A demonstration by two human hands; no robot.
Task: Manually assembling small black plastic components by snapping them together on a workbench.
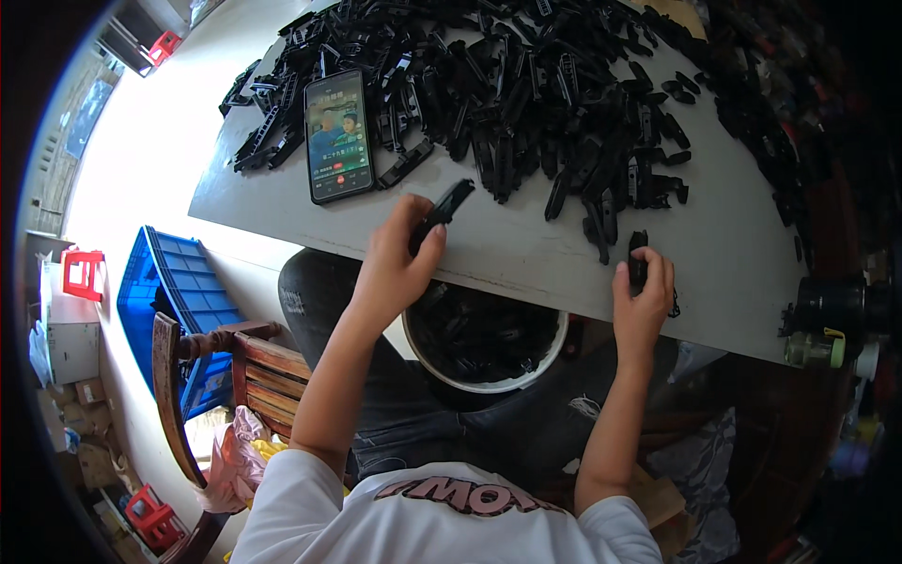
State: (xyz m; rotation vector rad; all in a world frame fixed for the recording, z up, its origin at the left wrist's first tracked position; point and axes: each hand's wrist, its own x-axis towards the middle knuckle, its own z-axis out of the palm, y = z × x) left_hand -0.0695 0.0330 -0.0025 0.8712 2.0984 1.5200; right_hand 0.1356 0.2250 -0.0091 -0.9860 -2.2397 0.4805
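Left hand (395, 268) has a black clip (443, 209) in its grip, bare tabletop (526, 249) just ahead. Right hand (642, 301) pinches another clip (638, 261) at the tabletop's near edge, bucket (484, 381) below.

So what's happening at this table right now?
A seated person works at a grey table heaped with small black plastic parts. The left hand holds one long black part above the table edge; the right hand grips another black part resting on the table. A white bucket of similar black pieces sits on the lap, and a phone with its screen lit lies by the pile.
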